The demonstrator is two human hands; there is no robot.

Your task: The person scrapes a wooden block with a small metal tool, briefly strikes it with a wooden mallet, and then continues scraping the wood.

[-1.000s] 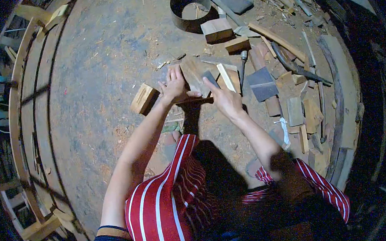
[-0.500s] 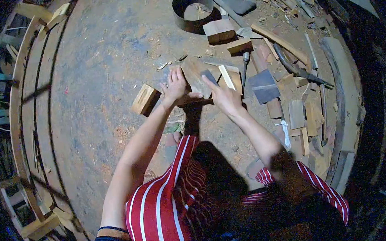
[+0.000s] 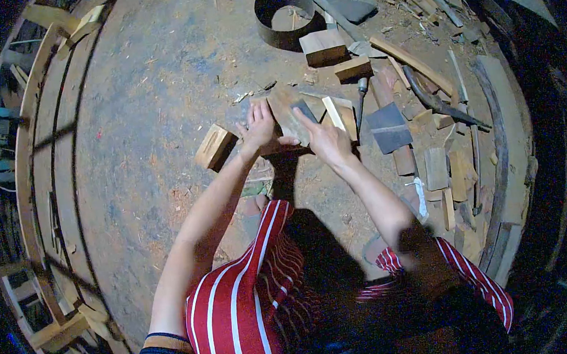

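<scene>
On floor (image 3: 154, 87), we steady wood piece (image 3: 286, 113): left hand (image 3: 258, 129) flat, fingers spread; right hand (image 3: 326, 139) fingers pinching its edge for control.

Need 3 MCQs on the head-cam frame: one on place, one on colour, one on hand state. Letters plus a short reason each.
1. Where does the metal ring lie?
A. Far side of the ground, beyond the hands
B. On the person's knee
C. Under the left hand

2. What colour are the striped shorts?
A. Green and black
B. Red and white
C. Plain blue

3. How is the left hand placed?
A. Clenched in a fist in the air
B. Fingers spread, against the wood piece
C. Resting on the shorts

Answers:
1 A, the ring sits near the top of the view, past the wood block.
2 B, white stripes run along red cloth.
3 B, its fingers fan out at the wood piece, with the right hand on the other side.
</scene>
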